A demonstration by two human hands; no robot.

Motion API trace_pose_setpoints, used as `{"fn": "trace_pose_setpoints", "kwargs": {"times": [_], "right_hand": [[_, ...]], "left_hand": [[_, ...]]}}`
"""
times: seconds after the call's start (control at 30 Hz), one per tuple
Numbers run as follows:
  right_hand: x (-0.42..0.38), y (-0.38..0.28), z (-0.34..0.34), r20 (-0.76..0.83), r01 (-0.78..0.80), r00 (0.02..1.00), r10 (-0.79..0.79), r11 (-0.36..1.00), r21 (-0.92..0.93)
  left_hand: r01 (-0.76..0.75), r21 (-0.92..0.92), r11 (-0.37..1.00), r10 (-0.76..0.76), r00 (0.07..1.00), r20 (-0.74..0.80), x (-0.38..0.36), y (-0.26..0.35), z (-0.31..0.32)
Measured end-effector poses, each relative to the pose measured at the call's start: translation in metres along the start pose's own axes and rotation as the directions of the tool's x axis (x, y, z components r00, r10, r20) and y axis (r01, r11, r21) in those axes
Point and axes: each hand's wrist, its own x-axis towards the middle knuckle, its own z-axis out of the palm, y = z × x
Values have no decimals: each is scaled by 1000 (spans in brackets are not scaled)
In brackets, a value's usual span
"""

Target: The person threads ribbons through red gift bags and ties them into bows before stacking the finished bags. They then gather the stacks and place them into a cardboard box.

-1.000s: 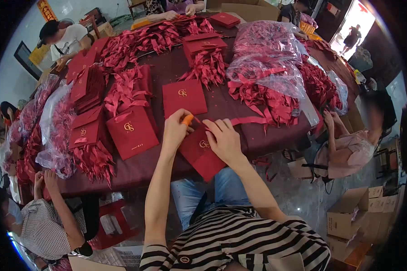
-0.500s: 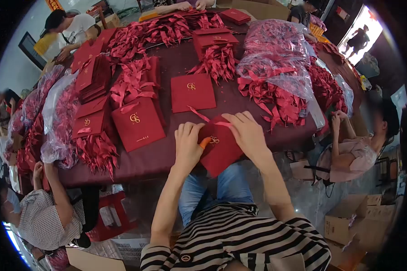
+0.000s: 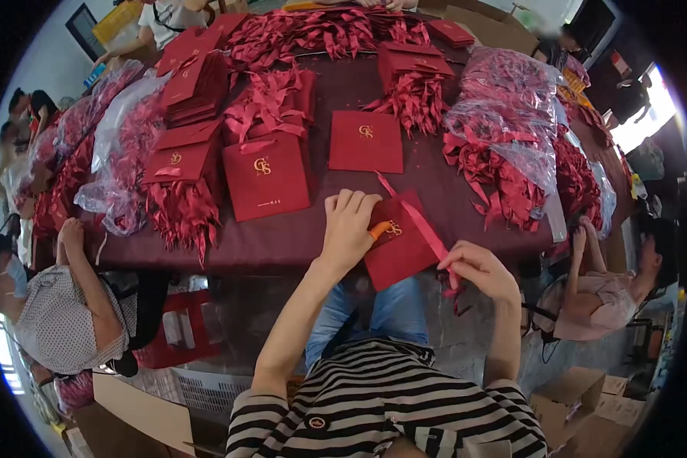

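My left hand (image 3: 347,229) is closed on the left edge of a small red paper bag (image 3: 403,256) with a gold logo. An orange cover (image 3: 379,230) is on its thumb. A red ribbon (image 3: 429,235) runs across the bag's upper part, and a short end sticks up past the top edge. To the right of the bag, my right hand (image 3: 482,267) pinches the ribbon's long end, which hangs below the fingers. Just beyond my hands a flat red bag (image 3: 366,153) lies on the dark red tablecloth (image 3: 324,202).
Ribboned red bags (image 3: 267,179) stand in stacks on the left. At right are plastic-wrapped bundles (image 3: 507,114) with ribbons spilling out. People sit on both sides, one in a dotted top (image 3: 65,320). Cardboard boxes (image 3: 572,397) and a red crate (image 3: 179,328) are on the floor.
My right hand has moved off the bag's top to the right and down, drawing the ribbon out. The left hand still holds the bag. The camera view has shifted.
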Motion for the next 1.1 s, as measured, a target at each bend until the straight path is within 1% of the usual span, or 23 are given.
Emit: {"fn": "trace_pose_setpoints", "kwargs": {"times": [0.03,0.07,0.13,0.17,0.2,0.27,0.3,0.33,0.4,0.47,0.53,0.57,0.6,0.63,0.67,0.7,0.77,0.8,0.83,0.9,0.97,1.07,1.1], "right_hand": [[-2,-1,2,85,-35,996,25,992,119],[-5,-5,5,92,-37,995,26,992,120],[-13,-14,15,139,-145,985,99,913,381],[-17,-9,13,165,-95,986,32,916,390],[-21,-10,12,171,-96,985,30,916,389],[-32,-17,11,102,33,992,-76,929,369],[-36,-20,9,118,47,986,-116,880,473],[-38,-24,8,127,45,985,-119,881,471],[-42,-31,6,108,147,972,-208,901,407],[-46,-37,7,98,170,970,-221,910,378],[-47,-40,11,-114,228,972,-204,934,273],[-48,-39,8,-168,203,970,-174,962,180],[-44,-40,9,-169,202,970,-173,963,180],[-37,-41,12,-266,332,905,-333,942,-49],[-28,-45,15,-320,417,807,-496,863,-287],[-20,-57,19,-311,398,766,-562,796,-456],[-4,-60,26,-344,489,754,-560,827,-275],[-5,-55,30,-408,310,831,-377,924,-223],[10,-51,36,-425,156,883,-200,978,-137],[40,-58,54,-381,89,881,-280,890,-447],[74,-36,69,-320,258,800,-507,773,-579],[110,-2,86,-303,256,772,-559,708,-658],[116,2,90,-319,187,794,-517,708,-681]], "left_hand": [[-9,5,1000,9,1000,-5,1,0,-1],[-2,8,1000,2,1000,-4,2,0,-1],[-70,71,995,73,997,-39,5,-1,-2],[-66,75,995,69,997,-40,7,-2,-4],[-73,96,993,76,997,-25,9,-1,-8],[-76,122,990,78,997,-16,11,-4,-11],[-67,123,990,71,997,-25,11,-5,-10],[-57,124,991,62,997,-36,11,-7,-9],[-14,114,993,17,999,-28,9,-10,-7],[28,99,995,-27,1000,-14,6,-13,-6],[116,46,992,-118,992,38,6,-14,-6],[117,46,992,-119,992,37,6,-16,-6],[135,-7,991,-135,990,47,5,-18,-7],[152,-61,987,-148,987,58,5,-20,-8],[148,-66,987,-144,988,60,3,-24,-10],[152,-93,984,-140,983,121,2,-24,-18],[171,-140,975,-138,966,220,-3,-29,-36],[172,-180,969,-119,954,274,-2,-27,-34],[150,-181,972,-103,964,244,-4,-26,-33],[175,-166,971,-135,965,226,-6,-24,-31],[207,-147,967,-176,964,198,-6,-22,-32],[268,-104,958,-239,943,232,-6,-23,-35],[249,-147,957,-214,952,220,-8,-24,-35]]}}
